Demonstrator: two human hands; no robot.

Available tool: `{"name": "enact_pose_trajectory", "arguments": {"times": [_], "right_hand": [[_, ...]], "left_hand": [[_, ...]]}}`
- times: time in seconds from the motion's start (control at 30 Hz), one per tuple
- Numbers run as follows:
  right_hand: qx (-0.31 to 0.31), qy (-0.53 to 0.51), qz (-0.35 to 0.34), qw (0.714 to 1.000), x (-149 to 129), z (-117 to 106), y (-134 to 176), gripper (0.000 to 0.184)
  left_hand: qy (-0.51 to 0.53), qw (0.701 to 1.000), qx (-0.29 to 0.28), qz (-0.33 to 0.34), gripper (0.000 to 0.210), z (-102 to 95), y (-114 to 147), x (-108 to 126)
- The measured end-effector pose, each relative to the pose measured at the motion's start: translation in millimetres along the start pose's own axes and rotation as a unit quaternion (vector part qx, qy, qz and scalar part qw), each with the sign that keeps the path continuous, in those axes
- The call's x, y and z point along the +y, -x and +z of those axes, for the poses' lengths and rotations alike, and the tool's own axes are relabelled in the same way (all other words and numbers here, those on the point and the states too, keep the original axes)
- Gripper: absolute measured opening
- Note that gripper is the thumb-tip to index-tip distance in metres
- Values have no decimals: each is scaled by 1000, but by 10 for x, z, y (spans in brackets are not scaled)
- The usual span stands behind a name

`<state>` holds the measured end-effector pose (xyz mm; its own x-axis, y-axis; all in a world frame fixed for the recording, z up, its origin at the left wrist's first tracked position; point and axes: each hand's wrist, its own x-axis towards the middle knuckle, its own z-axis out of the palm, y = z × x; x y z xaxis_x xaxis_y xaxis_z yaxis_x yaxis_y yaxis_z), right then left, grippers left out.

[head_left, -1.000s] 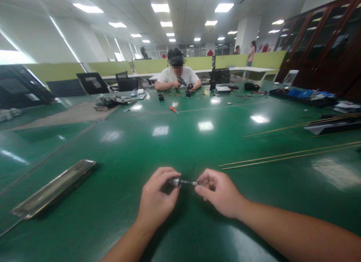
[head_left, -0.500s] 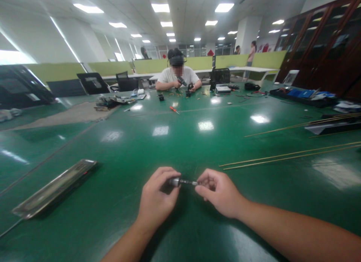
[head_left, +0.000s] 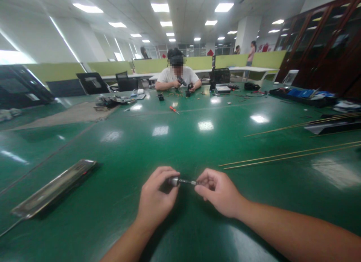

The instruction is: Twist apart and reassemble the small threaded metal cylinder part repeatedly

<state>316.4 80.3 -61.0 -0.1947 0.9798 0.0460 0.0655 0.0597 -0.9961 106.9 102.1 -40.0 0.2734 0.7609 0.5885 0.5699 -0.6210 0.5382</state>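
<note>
My left hand (head_left: 158, 196) is closed around the thick end of a small silver metal cylinder with a thin shaft (head_left: 186, 182). The shaft points right, and its far tip reaches into the pinch of my right hand (head_left: 217, 190). Both hands hold the piece level, just above the green tabletop (head_left: 180, 149). Its exact kind is too small to make out, and both of its ends are partly hidden by fingers.
A long power strip (head_left: 55, 188) with a cord lies at left. Thin brass-coloured rods (head_left: 293, 156) stretch in from the right. An orange-handled screwdriver (head_left: 173, 109) lies farther off. Across the table a person (head_left: 162, 79) holds a power drill (head_left: 182, 81); a black tool tray (head_left: 303, 97) sits far right.
</note>
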Motion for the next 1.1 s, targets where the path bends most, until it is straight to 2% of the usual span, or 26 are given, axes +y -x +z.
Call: {"name": "enact_pose_trajectory", "arguments": {"times": [0.67, 0.77, 0.83, 0.93, 1.0, 1.1], "right_hand": [[2, -11, 1, 1000, -4, 13, 1, 13], [2, -11, -2, 1000, -2, 14, 1, 13], [1, -11, -3, 1000, -1, 13, 0, 14], [-4, -11, -1, 1000, -5, 10, 1, 14], [-7, -11, -1, 1000, -7, 8, 1, 14], [-11, -14, -3, 1000, 1, 3, -2, 14]], "left_hand": [[-21, 1000, 6, -14, 19, -16, -3, -36], [-33, 999, 21, -24, 18, -28, 1, -44], [-41, 997, 40, -50, 22, -32, 8, -57], [-10, 989, 59, -138, 33, -8, 16, -99], [61, 977, 75, -192, 38, 28, 8, -132], [178, 953, 104, -223, 48, 60, -37, -153]]}}
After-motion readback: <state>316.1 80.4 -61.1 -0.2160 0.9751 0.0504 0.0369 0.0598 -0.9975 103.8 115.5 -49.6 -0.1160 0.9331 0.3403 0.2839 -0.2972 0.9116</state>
